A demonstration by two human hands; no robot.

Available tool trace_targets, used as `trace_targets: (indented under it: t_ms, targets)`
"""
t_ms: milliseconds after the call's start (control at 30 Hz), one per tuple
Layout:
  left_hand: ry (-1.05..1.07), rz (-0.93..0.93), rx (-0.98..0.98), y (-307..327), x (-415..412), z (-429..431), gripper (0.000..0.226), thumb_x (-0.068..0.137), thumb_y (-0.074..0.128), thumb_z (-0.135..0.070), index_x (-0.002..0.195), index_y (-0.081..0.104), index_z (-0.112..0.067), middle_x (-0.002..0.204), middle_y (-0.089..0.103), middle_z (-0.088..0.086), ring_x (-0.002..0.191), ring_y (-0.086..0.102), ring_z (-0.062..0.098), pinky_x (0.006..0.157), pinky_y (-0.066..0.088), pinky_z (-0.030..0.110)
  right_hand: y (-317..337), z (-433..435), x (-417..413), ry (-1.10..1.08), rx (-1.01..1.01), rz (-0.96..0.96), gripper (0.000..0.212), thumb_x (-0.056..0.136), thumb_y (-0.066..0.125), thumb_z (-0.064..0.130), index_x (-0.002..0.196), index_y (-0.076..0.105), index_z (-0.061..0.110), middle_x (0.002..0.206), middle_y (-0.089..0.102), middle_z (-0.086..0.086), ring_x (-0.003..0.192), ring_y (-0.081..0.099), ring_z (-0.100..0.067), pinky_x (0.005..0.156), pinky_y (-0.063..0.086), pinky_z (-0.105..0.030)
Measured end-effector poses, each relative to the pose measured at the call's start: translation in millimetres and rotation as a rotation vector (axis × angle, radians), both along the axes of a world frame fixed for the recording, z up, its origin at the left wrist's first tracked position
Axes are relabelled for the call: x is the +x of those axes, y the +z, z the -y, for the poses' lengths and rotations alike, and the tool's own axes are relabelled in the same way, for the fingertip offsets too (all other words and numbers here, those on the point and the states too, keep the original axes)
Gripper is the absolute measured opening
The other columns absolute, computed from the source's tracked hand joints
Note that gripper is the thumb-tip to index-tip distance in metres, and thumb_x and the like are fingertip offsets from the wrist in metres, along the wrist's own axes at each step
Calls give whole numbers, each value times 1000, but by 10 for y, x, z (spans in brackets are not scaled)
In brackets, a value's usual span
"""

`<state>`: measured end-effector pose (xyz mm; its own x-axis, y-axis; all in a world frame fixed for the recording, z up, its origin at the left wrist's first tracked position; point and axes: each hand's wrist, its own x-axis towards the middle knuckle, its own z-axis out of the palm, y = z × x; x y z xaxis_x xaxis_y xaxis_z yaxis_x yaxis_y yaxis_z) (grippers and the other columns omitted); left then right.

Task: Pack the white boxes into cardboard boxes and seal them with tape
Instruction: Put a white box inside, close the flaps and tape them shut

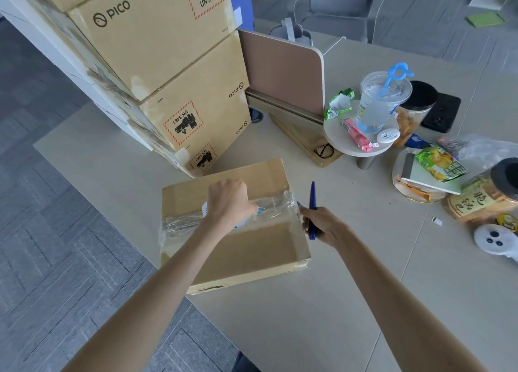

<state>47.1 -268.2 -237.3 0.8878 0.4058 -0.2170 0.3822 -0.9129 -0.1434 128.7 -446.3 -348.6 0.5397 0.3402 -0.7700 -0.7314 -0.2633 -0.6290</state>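
Note:
A closed cardboard box [246,248] lies flat on the table in front of me. A strip of clear tape [276,203] runs across its top seam and over the right edge. My left hand [228,200] sits on top of the box with fingers curled over a roll of tape, of which only a white and blue bit shows under the hand. My right hand [322,226] grips blue-handled scissors [312,212] at the box's right edge, where the tape hangs over. No white boxes are visible.
A tall stack of PICO cardboard boxes [168,63] stands just behind the box. A desk divider [283,72] rises behind it to the right. Snacks, a plastic cup [381,102], jars and a white controller [496,241] crowd the right side. The table edge runs along the left.

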Motion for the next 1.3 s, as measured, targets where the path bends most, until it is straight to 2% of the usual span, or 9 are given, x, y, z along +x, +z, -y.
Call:
trace_targets:
  t_ms: [300, 467, 600, 767, 833, 900, 1000, 1133, 1300]
  targets:
    - [16, -23, 52, 3, 26, 38, 49, 81, 69, -45, 56, 38, -16, 57, 42, -3, 65, 49, 19, 54, 28, 26, -12, 39, 134, 60, -176, 99, 33, 95, 64, 17, 115, 43, 1, 70, 42, -8, 54, 40, -16, 51, 38, -27]
    - [15, 5, 52, 99, -54, -11, 53, 86, 60, -60, 62, 41, -17, 61, 45, -4, 69, 50, 20, 63, 30, 29, 380, 17, 209, 36, -48, 291, 23, 99, 51, 8, 118, 39, 1, 84, 53, -9, 56, 45, -15, 44, 42, -22]
    - [50, 108, -242, 211, -235, -294, 40, 90, 55, -56, 76, 51, -18, 73, 57, -5, 67, 50, 16, 56, 29, 28, 705, -111, 175, 86, 46, 446, 16, 98, 49, 6, 113, 55, 0, 74, 54, -6, 52, 51, -14, 44, 45, -20]
    - [145, 106, -861, 193, -486, -610, 36, 94, 60, -38, 61, 53, -25, 60, 41, -10, 56, 37, 9, 58, 24, 29, 803, -374, -41, 236, 94, 494, 3, 101, 46, 6, 102, 44, 5, 70, 55, -12, 50, 51, -21, 42, 42, -25]
    - [172, 115, -1048, 176, -569, -644, 42, 86, 60, -45, 79, 59, -4, 74, 50, 1, 69, 47, 13, 66, 32, 27, 753, -484, -143, 241, 83, 491, 7, 101, 47, 7, 103, 40, 6, 72, 58, -13, 51, 53, -24, 42, 44, -27]
    - [176, 147, -1181, 178, -628, -655, 51, 81, 58, -42, 84, 52, 8, 81, 47, 4, 75, 46, 15, 67, 38, 18, 705, -594, -249, 238, 83, 488, 7, 100, 48, 7, 100, 41, 9, 71, 60, -14, 50, 55, -26, 42, 45, -28]
    - [157, 215, -1232, 143, -687, -689, 41, 78, 55, -33, 76, 44, 6, 78, 40, 4, 73, 41, 12, 67, 30, 24, 615, -751, -370, 237, 71, 465, 10, 100, 48, 9, 94, 40, 13, 65, 59, -13, 45, 54, -26, 41, 45, -29]
    - [182, 245, -1249, -24, -785, -822, 55, 75, 58, -44, 82, 50, 9, 85, 49, 4, 82, 43, 16, 79, 25, 36, 545, -856, -453, 239, -30, 554, 16, 97, 44, 13, 87, 38, 23, 61, 55, -7, 45, 48, -24, 47, 39, -31]
    - [181, 352, -1192, 1, -789, -772, 62, 74, 58, -52, 87, 58, 9, 76, 53, 10, 75, 45, 17, 73, 26, 32, 516, -846, -511, 313, -176, 703, 7, 91, 42, 16, 93, 38, 21, 60, 62, -6, 48, 52, -25, 51, 42, -35]
